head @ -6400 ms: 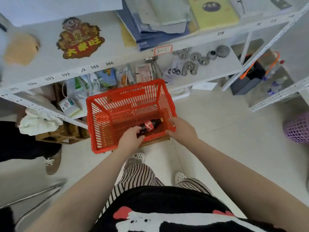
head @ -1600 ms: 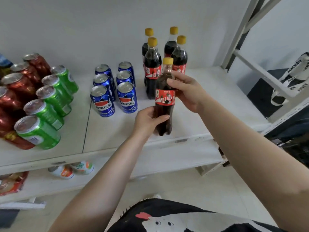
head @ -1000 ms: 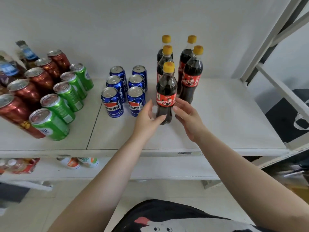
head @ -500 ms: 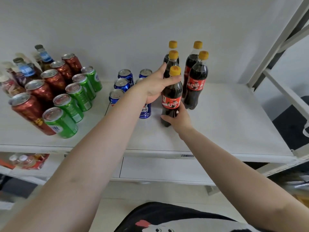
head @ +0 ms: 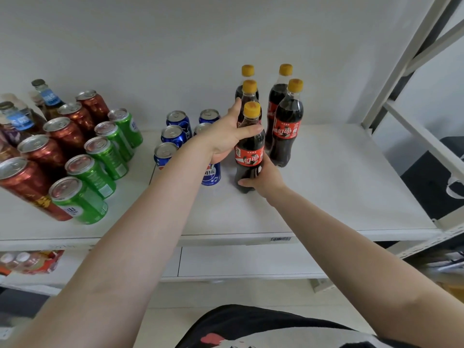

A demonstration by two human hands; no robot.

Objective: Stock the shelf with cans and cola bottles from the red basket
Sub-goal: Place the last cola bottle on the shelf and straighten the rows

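From the left the shelf (head: pixel 339 197) carries five red cans (head: pixel 66 133), five green cans (head: pixel 93 172), five visible blue cans (head: pixel 173 131) and five bottles, and the front bottle (head: pixel 249 156), gripped high by the left hand (head: pixel 226 139) and low by the right hand (head: pixel 266 175), could topple its neighbours if shoved.
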